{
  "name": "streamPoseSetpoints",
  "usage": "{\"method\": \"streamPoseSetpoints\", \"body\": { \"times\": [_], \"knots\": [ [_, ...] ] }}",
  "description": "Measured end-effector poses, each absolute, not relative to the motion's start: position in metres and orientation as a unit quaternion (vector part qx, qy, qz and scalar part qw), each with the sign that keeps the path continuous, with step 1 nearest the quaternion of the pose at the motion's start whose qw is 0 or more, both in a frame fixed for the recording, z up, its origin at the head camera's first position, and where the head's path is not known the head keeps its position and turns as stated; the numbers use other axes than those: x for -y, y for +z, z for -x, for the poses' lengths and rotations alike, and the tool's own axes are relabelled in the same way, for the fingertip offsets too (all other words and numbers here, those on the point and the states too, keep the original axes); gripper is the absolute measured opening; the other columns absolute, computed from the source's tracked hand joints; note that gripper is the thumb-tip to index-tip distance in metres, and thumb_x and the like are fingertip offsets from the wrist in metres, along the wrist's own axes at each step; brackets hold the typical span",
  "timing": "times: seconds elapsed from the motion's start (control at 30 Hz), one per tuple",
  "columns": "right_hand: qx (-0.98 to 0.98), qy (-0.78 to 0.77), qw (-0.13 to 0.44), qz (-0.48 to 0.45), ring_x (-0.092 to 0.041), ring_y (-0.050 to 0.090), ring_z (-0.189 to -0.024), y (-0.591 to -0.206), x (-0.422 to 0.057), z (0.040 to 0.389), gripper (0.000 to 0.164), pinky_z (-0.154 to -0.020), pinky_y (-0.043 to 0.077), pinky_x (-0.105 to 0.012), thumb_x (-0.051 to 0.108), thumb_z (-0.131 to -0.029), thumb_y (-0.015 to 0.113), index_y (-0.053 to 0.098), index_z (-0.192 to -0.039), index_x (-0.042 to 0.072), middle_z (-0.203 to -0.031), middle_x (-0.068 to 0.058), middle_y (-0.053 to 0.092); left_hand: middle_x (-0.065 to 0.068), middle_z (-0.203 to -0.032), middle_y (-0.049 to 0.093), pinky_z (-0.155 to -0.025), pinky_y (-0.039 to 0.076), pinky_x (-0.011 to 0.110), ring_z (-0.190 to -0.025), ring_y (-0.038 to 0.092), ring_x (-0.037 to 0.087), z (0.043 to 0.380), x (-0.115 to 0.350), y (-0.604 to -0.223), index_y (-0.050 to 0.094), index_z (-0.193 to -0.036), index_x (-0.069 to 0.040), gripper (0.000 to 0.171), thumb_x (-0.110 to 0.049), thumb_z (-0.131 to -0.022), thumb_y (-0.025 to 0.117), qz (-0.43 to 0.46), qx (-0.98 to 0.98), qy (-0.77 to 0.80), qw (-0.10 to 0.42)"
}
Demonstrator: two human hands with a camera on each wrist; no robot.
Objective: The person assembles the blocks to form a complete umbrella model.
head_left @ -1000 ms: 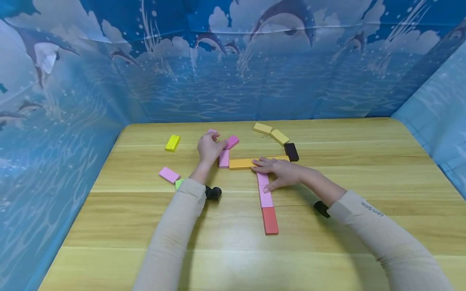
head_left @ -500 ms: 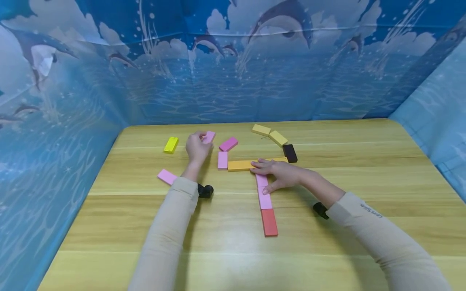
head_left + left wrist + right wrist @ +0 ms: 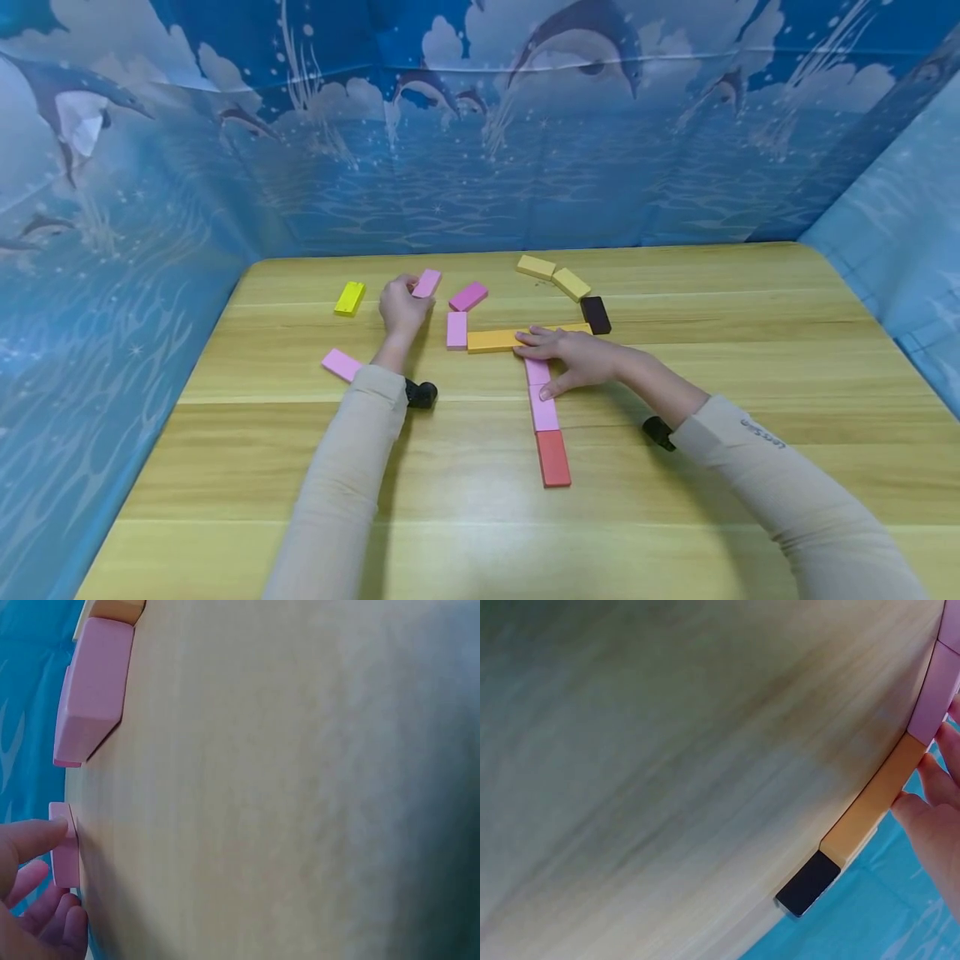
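My left hand (image 3: 403, 307) is at the back left, its thumb and fingers on a pale pink block (image 3: 427, 283). In the left wrist view the thumb lies against one side of that block (image 3: 64, 851), with the other fingers at its lower end. Just right of it lie a darker pink block (image 3: 468, 297) and another pale pink block (image 3: 457, 331). My right hand (image 3: 573, 354) rests with spread fingers on the orange row (image 3: 491, 341), its thumb on a pink block (image 3: 544, 410) in the column below. The hand hides part of the row.
A red block (image 3: 553, 458) ends the column. At the row's right end sits a black block (image 3: 596, 316), with two pale yellow blocks (image 3: 572, 284) curving away behind it. On the left are a bright yellow block (image 3: 349, 298) and another pink block (image 3: 341, 365), close to the left sleeve.
My left hand has left the darker pink block and moved left to the pale pink block, which it now grips. The right hand has stayed in place.
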State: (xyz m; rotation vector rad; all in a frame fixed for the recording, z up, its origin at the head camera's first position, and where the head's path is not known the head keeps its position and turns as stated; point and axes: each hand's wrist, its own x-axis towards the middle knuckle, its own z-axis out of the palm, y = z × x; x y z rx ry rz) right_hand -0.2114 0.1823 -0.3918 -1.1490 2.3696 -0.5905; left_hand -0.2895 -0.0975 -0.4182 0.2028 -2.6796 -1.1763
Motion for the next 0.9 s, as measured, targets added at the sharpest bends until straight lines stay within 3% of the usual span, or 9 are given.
{"method": "streamPoseSetpoints", "body": {
  "times": [0.33, 0.47, 0.9],
  "knots": [
    [-0.858, -0.214, 0.217, 0.414, -0.038, 0.013, -0.138, -0.3913, -0.1818, 0.2104, 0.075, -0.107, 0.019, -0.054, 0.037, -0.082, 0.069, 0.038, -0.141, 0.003, -0.15, -0.016, 0.025, 0.018, -0.103, 0.066, -0.09, 0.04, 0.042, -0.097, 0.058, 0.031, 0.2932, 0.0977, -0.4217, 0.064, -0.111, 0.005, 0.037, -0.006, -0.076, 0.074, -0.082, 0.907, -0.403, 0.086],
    [-0.858, -0.214, 0.217, 0.414, -0.038, 0.013, -0.138, -0.3908, -0.1816, 0.2101, 0.076, -0.107, 0.02, -0.054, 0.036, -0.081, 0.069, 0.038, -0.141, 0.003, -0.15, -0.016, 0.024, 0.016, -0.098, 0.067, -0.085, 0.042, 0.04, -0.092, 0.059, 0.029, 0.2954, 0.098, -0.4253, 0.066, -0.105, 0.004, 0.035, -0.007, -0.074, 0.075, -0.084, 0.908, -0.398, 0.1],
    [-0.86, -0.208, 0.208, 0.417, -0.038, 0.014, -0.138, -0.3921, -0.1828, 0.2097, 0.076, -0.106, 0.022, -0.054, 0.039, -0.082, 0.068, 0.038, -0.142, 0.003, -0.15, -0.017, 0.024, 0.018, -0.105, 0.066, -0.091, 0.04, 0.041, -0.098, 0.058, 0.03, 0.2886, 0.0983, -0.4213, 0.064, -0.112, 0.004, 0.039, -0.009, -0.076, 0.076, -0.075, 0.91, -0.399, 0.089]
  ]
}}
